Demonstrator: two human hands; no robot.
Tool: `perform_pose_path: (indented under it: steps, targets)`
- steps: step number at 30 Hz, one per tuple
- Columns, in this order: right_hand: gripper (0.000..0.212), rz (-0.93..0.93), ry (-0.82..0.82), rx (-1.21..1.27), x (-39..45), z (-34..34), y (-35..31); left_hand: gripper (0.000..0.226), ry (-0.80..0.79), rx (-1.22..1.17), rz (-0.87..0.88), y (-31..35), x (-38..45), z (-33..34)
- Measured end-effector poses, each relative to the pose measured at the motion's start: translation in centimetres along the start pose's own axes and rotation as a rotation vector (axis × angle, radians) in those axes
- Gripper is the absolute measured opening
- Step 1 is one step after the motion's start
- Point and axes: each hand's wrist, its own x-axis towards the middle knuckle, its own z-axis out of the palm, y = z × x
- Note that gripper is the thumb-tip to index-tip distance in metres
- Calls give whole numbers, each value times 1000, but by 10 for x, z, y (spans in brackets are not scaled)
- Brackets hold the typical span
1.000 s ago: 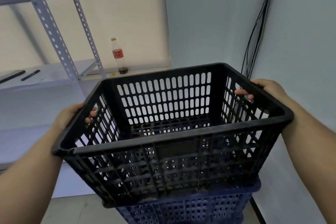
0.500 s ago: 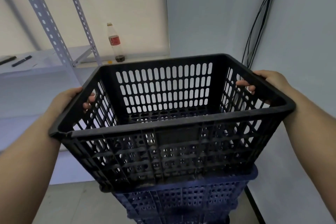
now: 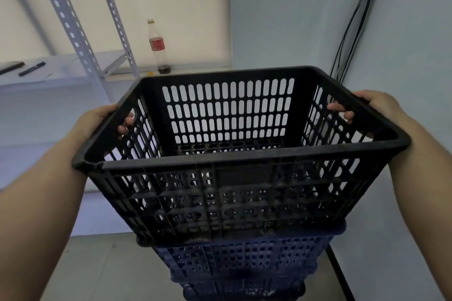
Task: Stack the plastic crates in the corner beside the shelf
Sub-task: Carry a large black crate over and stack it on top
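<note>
I hold an empty black slotted plastic crate (image 3: 234,193) level in front of me. My left hand (image 3: 97,120) grips its left rim, fingers curled in through the handle slot. My right hand (image 3: 376,107) grips the right rim the same way. Right below it stands a blue perforated crate (image 3: 244,259), with at least one more darker crate (image 3: 244,291) under that, in the corner by the walls. The black crate's base sits at the blue crate's top edge; I cannot tell whether they touch.
A grey metal shelf (image 3: 73,29) stands to the left, with a marker (image 3: 31,69) on its board. A near-empty cola bottle (image 3: 157,49) stands on the ledge behind. Black cables (image 3: 352,32) run down the right wall. Grey floor (image 3: 97,271) shows at lower left.
The crate has come down toward the blue stack and levelled out. More of the blue crates below it now show, and the view has tilted downward.
</note>
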Motion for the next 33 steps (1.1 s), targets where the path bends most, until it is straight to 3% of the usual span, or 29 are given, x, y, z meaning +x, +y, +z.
perform_pose_path:
  steps: [3, 7, 15, 19, 25, 29, 33]
  targets:
    - [27, 0, -3, -25, -8, 2, -3, 34, -31, -25, -21, 3, -4, 2]
    - [29, 33, 16, -134, -13, 3, -13, 32, 59, 138, -21, 14, -14, 8]
    - [31, 89, 94, -822, -18, 15, -40, 44, 253, 845, 40, 29, -20, 25]
    - [22, 37, 225, -1250, -24, 32, -35, 28, 303, 1116, 131, 19, -21, 25]
    - [15, 35, 319, -1444, -27, 41, -20, 29, 373, 1308, 170, 16, -18, 26]
    - [28, 40, 302, -1543, -29, 33, -16, 47, 323, 1344, 120, 12, -20, 17]
    - [66, -60, 251, -1643, -17, 26, -7, 73, 281, 1585, 223, 12, -23, 25]
